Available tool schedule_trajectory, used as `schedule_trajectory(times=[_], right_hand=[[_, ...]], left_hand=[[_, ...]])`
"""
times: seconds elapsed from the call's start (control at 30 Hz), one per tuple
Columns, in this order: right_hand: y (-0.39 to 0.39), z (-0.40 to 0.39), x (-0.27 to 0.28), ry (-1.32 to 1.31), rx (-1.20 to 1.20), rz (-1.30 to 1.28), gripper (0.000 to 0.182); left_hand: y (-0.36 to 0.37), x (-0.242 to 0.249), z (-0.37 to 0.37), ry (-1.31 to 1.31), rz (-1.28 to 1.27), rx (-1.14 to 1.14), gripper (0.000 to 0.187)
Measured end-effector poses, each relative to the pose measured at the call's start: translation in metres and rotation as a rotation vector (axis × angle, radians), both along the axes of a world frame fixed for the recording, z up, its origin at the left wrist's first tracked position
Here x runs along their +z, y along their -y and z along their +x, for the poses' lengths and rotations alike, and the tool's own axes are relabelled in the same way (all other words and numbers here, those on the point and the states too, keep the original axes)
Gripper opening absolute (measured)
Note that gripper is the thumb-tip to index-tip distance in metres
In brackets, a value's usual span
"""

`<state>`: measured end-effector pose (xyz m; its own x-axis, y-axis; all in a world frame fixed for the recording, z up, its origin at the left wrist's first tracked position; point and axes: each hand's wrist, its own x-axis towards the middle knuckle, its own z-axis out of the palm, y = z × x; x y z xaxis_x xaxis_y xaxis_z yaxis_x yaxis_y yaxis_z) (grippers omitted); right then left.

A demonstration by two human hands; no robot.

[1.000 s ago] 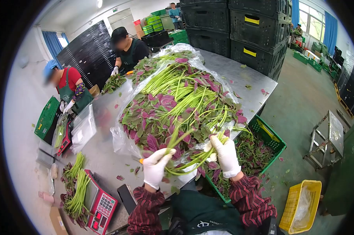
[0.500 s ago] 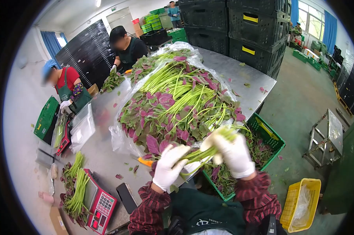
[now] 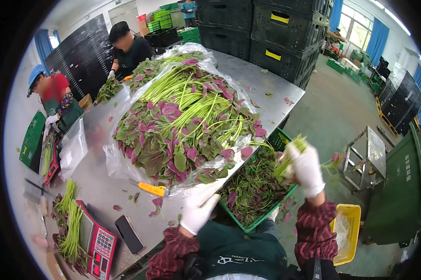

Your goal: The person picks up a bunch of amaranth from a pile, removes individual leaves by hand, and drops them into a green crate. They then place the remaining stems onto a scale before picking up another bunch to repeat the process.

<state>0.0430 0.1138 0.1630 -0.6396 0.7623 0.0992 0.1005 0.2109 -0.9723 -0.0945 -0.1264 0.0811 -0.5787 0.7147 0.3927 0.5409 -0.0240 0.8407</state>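
Note:
My right hand (image 3: 307, 171), in a white glove, is closed around a bunch of amaranth stems (image 3: 285, 169) to the right of a green crate (image 3: 289, 190). Purple-tipped leaves stick out past the hand, smeared by motion. Loose amaranth leaves and stalks fill the crate. Near the table's front edge, my gloved left hand (image 3: 199, 213) has its thumb apart from the fingers and holds nothing. Just beyond it lies an orange-handled knife (image 3: 152, 189). A large heap of red-and-green amaranth (image 3: 178, 116) rests on clear plastic film on the metal table (image 3: 278, 86).
On the table's left are a red scale (image 3: 101, 245), amaranth bunches (image 3: 70, 219) and a phone (image 3: 129, 234). Two co-workers handle greens at the far left. Black crates (image 3: 285, 32) stand stacked behind. A yellow basket (image 3: 348, 233) and a metal stand (image 3: 369, 156) are on the floor at right.
My right hand has moved right, past the green crate, carrying the stems. My left hand has let go of the stems and come away from them. The view has turned to the right.

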Motion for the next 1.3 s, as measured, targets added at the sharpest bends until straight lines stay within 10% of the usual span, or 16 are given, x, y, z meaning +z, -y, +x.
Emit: schedule_trajectory(times=[0.37,0.63,0.77,0.97,1.17,1.3], right_hand=[[0.120,-0.028,-0.079,0.272,0.231,-0.144,0.018],[0.159,-0.130,-0.079,0.109,0.380,0.067,0.023],[0.193,-0.210,-0.136,-0.113,0.649,0.654,0.023],[0.250,-0.262,-0.180,0.211,0.804,1.086,0.031],[0.237,-0.278,-0.187,0.136,0.814,0.903,0.024],[0.211,-0.206,-0.097,0.025,0.755,0.548,0.024]], left_hand=[[-0.007,-0.058,0.070,1.063,-0.002,-0.262,0.043],[0.080,-0.060,0.034,1.116,0.126,0.149,0.032],[0.130,-0.072,0.031,1.124,0.348,0.198,0.029],[0.159,-0.077,0.038,1.070,0.449,0.245,0.026],[0.154,-0.075,0.033,1.022,0.420,0.325,0.025],[0.139,-0.075,0.028,0.943,0.323,0.372,0.022]])
